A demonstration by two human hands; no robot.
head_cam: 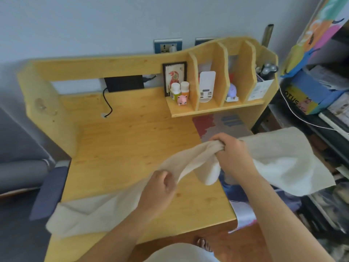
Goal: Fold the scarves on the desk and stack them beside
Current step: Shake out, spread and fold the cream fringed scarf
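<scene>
**Scarf gathered between both hands above the desk**

I see both hands gripping one cream scarf (192,159), bunched and lifted off the desk (132,133). My left hand (160,188) curls round a gathered stretch near the front edge; the right hand (230,152) clutches a bunch further back. I judge this hold is for finding its length before folding. One end trails over the front-left edge, the other spreads past the right edge. Bare wood lies left of the shelf (217,108), roomy enough for laying it flat.
</scene>
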